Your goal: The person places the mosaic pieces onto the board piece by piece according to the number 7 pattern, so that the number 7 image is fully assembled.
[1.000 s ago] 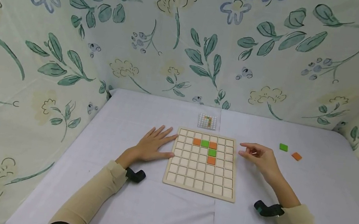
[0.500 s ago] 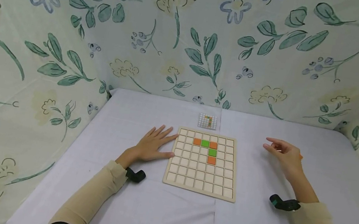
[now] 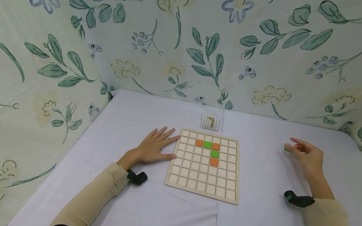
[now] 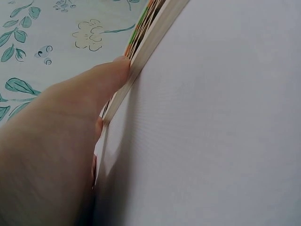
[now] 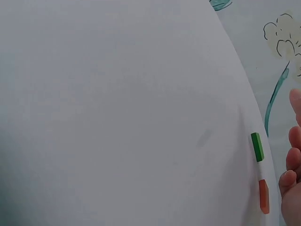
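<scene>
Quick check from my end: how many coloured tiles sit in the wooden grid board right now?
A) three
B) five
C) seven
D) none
B: the head view shows five tiles in the wooden grid board, namely orange, green, orange across one row, then a green tile and an orange tile below the right end.

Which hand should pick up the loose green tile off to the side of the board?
Right. The right hand hovers over the green tile and orange tile, fingers loose. The left hand lies flat against the wooden board on the far side, likely steadying it.
</scene>
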Available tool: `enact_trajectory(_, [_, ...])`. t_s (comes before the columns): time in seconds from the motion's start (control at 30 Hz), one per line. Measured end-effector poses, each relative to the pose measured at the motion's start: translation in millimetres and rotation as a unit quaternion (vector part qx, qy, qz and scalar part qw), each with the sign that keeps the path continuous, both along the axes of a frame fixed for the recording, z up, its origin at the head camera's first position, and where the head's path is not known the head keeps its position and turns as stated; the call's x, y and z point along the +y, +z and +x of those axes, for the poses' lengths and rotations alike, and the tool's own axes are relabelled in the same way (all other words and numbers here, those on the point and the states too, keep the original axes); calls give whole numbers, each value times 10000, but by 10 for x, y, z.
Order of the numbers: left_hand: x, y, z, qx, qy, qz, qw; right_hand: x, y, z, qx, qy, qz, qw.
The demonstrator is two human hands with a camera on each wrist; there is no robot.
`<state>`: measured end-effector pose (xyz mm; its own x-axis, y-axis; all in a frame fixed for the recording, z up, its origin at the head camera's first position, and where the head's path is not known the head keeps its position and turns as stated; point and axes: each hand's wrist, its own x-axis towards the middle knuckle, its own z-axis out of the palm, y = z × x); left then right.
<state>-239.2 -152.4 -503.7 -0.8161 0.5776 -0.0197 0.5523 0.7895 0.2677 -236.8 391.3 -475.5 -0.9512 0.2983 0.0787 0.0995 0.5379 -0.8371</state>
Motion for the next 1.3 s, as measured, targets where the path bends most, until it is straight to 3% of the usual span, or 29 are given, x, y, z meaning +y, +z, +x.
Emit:
enact_trajectory(0.2, [0,-8,-8,2,25,-59,10000,76,-46,-49,-201,-127,-281,9993])
enact_trajectory(0.43, [5,6,-5,-31,26,-46,10000,109,-91,-88,-279,-194,-254,9991])
enact_trajectory(0.97, [3,16,-16,28,30,-78,10000,146,-145,-136,-628,151,1028,9926])
enact_trajectory(1.3, [3,5,-8,24,41,-89,9999,154,-158,-123,-510,315,1320,9894])
